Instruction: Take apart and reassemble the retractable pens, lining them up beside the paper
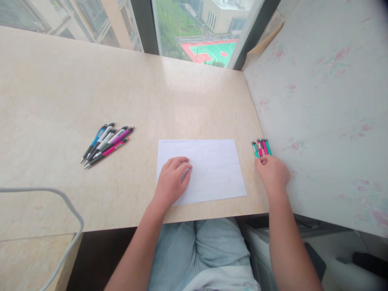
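My left hand (173, 178) rests on a sheet of white paper (215, 169), its fingers loosely curved and thumb apart, with nothing held. A faint line of small marks runs along the paper's top edge. To the right of the sheet, close to the wall, my right hand (273, 171) is closed at the lower end of a teal pen (255, 148). Beside that pen lie a pink pen (260, 146), a second pink pen (264, 146) and another teal pen (268, 146). My fingers hide their lower parts.
On the left of the beige tabletop (91, 89) lies a bunch of several pens (106, 143) in blue, grey, purple and pink. A pale cable (68, 202) loops in at lower left. A flowered wall (321, 113) bounds the right side; windows (197, 32) stand behind.
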### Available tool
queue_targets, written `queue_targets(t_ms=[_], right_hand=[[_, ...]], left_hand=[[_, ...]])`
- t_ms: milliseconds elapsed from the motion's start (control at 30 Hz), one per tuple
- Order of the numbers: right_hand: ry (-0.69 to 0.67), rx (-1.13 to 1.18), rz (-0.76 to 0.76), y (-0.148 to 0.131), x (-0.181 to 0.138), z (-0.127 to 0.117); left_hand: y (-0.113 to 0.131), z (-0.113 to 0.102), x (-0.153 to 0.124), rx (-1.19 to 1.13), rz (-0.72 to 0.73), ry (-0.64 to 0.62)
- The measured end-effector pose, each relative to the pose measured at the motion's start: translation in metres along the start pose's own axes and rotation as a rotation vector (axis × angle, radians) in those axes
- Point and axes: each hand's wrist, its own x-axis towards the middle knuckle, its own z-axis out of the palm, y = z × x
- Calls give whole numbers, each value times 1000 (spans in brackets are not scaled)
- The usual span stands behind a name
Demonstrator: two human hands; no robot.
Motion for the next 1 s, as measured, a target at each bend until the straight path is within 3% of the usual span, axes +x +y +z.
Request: queue_targets(t_ms=[267,1000], right_hand=[[54,-22,-3,5,16,4],[141,45,-106,9,21,19]], left_hand=[[-2,0,-1,8,4,-5],[0,-1,0,-5,0,1]])
